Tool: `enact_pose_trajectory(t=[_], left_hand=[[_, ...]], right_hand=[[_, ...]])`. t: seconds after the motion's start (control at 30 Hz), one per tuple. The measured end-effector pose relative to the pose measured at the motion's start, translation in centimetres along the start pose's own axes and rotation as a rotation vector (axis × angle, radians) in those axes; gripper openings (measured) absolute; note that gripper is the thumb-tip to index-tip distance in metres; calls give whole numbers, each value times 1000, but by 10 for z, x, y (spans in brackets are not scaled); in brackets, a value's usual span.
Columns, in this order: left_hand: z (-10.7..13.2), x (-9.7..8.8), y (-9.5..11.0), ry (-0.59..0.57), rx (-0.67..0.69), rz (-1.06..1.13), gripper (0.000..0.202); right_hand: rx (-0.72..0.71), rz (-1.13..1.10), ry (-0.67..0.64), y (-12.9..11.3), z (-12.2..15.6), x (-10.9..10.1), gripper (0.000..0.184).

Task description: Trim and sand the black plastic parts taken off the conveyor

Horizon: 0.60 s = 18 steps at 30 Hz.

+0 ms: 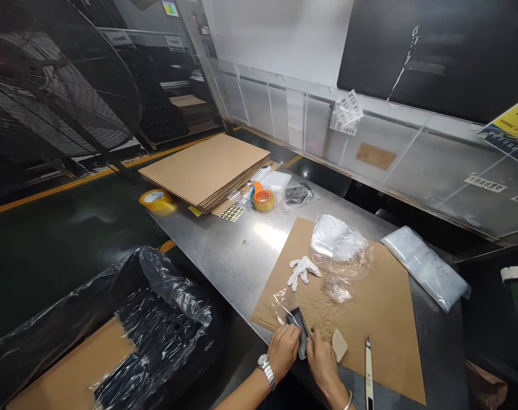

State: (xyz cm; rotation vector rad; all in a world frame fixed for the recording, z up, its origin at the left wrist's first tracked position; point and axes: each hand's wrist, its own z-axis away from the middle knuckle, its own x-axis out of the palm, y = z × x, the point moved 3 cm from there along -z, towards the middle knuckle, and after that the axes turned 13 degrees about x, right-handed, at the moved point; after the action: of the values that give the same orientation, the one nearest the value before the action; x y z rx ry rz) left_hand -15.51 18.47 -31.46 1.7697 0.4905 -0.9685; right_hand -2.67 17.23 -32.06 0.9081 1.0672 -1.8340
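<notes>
Near the table's front edge, my left hand is closed on a narrow dark grey part. Close on its other side, my right hand has its fingers closed on a thin dark strip lying along the part; whether that is a separate tool cannot be told. Clear film lies just beyond the part. By the right hand rests a beige pad. Farther right is a pale-handled utility knife marked A26. A white glove lies beyond the hands.
Cardboard covers the near tabletop, bearing clear bags. A wrapped pack sits right. Farther back are stacked cardboard sheets, a tape dispenser and a yellow tape roll. A black-lined bin stands left.
</notes>
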Motion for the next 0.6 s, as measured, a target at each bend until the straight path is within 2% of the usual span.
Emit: enact_pose_trajectory(t=[0.13, 0.23, 0.3, 0.4, 0.5, 0.6], left_hand=[[3, -21, 20, 7, 17, 70, 30], [4, -39, 39, 27, 18, 171, 25], [6, -54, 46, 72, -41, 251, 26], [15, -81, 40, 175, -209, 405, 27], [35, -103, 22, 269, -375, 645, 19], [62, -116, 0, 472, -554, 877, 29]], right_hand=[[29, 31, 39, -9, 3, -19, 33], [-16, 76, 30, -20, 9, -36, 29], [-62, 94, 20, -28, 13, -50, 30], [-157, 119, -8, -42, 20, -74, 36], [-318, 127, -85, -67, 33, -92, 30], [-543, -65, -226, -103, 56, -98, 27]])
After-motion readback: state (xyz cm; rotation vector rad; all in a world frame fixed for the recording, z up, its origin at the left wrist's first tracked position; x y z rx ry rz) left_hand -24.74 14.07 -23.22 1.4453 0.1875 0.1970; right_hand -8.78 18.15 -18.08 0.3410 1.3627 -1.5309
